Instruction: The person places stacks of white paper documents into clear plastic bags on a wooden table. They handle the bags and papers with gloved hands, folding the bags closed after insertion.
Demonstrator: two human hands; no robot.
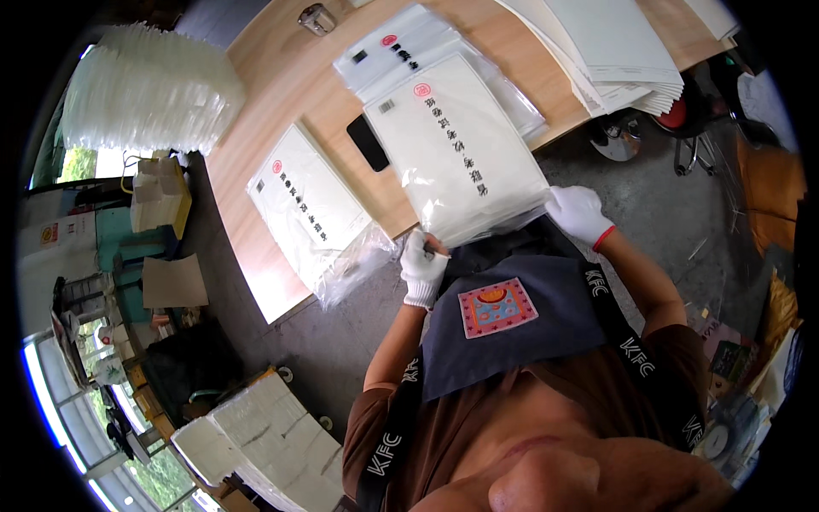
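Note:
A clear plastic bag with a thick stack of white printed paper inside lies at the near edge of the table, its mouth toward me. My left hand, in a white knit glove with some bare fingertips showing, pinches the bag's near left corner. At the near right corner, my right hand, in a white glove with a red cuff, is closed on the bag's edge; its fingertips are partly hidden. To the left lies a second bagged paper packet, its loose plastic end crumpled. Beyond the held bag are more clear printed bags.
A black phone lies between the packets. A metal cup stands at the far side. White sheets are piled far right. A tall pile of clear plastic rises at left; wrapped paper stacks stand lower left.

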